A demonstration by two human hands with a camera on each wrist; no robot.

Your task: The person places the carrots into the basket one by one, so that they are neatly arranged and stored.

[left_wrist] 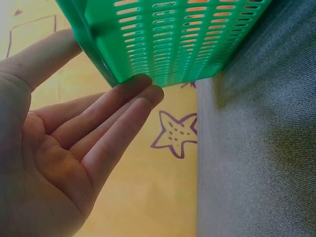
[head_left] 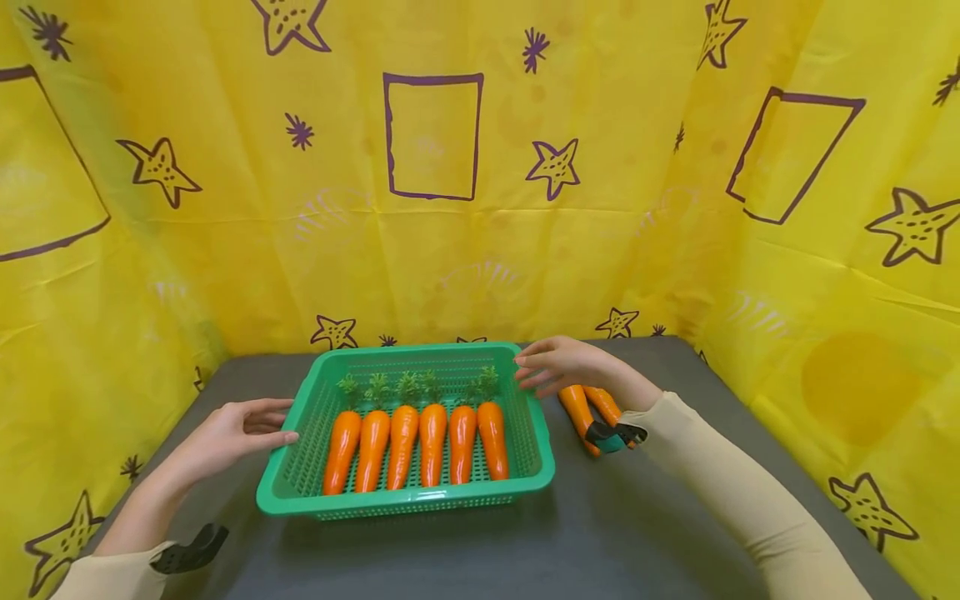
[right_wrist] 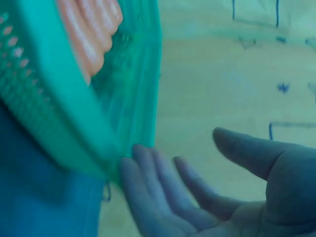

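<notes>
A green plastic basket (head_left: pixel 405 500) with slotted walls stands on the grey table. Inside it, several orange carrots (head_left: pixel 432 446) with leafy green tops lie side by side in a row. My left hand (head_left: pixel 243 429) is at the basket's left rim, thumb tip at the edge and fairly straight fingers against the outer wall (left_wrist: pixel 168 44). At the far right corner, the fingertips of my right hand (head_left: pixel 558 364) meet the rim; its thumb (right_wrist: pixel 252 153) is spread away from the basket. Neither hand curls round anything.
More carrots (head_left: pixel 576 408) lie on the table (head_left: pixel 600 533) right of the basket, partly hidden by my right wrist and its dark strap mount (head_left: pixel 615 435). Yellow cloth walls (head_left: pixel 450 250) with purple drawn stars and frames enclose the table at the back and both sides.
</notes>
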